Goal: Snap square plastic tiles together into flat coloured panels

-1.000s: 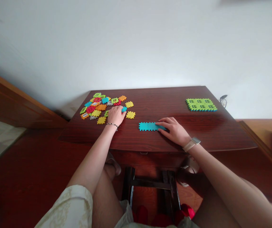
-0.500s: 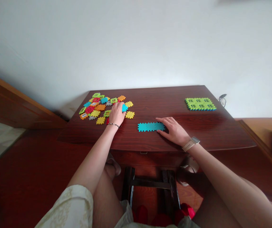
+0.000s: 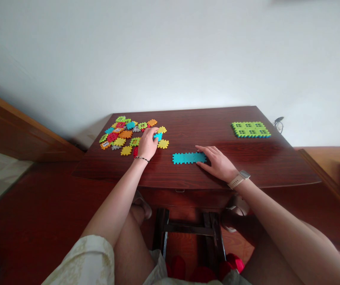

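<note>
Pinched in the fingers of my left hand (image 3: 148, 143) is a blue interlocking tile (image 3: 158, 136), at the right edge of a spread of loose tiles. Yellow tiles (image 3: 163, 144) lie just beside it. My right hand (image 3: 216, 161) rests on the table with thumb and forefinger around the right end of a blue strip of joined tiles (image 3: 184, 158), which lies flat in front of me. The fingers of that hand partly cover the strip's end.
Loose tiles in several colours, such as an orange tile (image 3: 125, 134), cover the left of the dark wooden table (image 3: 188, 126). A green tile panel (image 3: 251, 130) with window openings lies at the right, blue showing beneath it. Behind stands a pale wall (image 3: 176, 55).
My left hand has shifted slightly to the right and turned, with the blue tile tilted differently between its fingers. My right hand and the blue strip stay in place.
</note>
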`<state>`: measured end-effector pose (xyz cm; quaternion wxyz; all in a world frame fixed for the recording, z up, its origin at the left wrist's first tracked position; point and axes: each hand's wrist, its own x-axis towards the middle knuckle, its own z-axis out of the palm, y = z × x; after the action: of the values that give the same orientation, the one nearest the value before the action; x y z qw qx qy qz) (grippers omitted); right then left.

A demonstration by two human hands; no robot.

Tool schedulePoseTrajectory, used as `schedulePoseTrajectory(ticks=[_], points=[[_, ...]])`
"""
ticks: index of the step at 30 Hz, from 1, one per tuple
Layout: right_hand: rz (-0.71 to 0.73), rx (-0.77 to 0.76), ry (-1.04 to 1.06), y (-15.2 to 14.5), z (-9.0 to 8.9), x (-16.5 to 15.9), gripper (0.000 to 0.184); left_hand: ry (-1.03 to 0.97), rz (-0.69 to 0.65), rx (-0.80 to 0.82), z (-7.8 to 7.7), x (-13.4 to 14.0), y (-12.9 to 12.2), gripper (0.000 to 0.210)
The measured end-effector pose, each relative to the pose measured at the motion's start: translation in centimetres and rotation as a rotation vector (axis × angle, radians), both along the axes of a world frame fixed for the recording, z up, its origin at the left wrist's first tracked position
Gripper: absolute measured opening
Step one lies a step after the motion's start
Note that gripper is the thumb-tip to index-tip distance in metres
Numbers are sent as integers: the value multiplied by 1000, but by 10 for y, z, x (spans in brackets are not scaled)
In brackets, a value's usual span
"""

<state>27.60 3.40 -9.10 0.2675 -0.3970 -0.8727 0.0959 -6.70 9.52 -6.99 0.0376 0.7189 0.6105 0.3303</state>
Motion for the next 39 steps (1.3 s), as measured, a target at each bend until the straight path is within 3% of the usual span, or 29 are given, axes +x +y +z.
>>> schedulePoseTrajectory(ticks=[8,13,23,39], points=[[18,-10,18,-1,3,-1,62,-275,-40,-59,4,7,-13,25],[18,-5,16,0,2,-1,62,-447,-190,-117,2,15,-24,16],[-44,29,7,2,-1,-2,56,-665,-361,-241,-5,25,-34,23],[-65,52,-8,3,-2,-3,55,-748,-373,-318,-5,30,-42,29]])
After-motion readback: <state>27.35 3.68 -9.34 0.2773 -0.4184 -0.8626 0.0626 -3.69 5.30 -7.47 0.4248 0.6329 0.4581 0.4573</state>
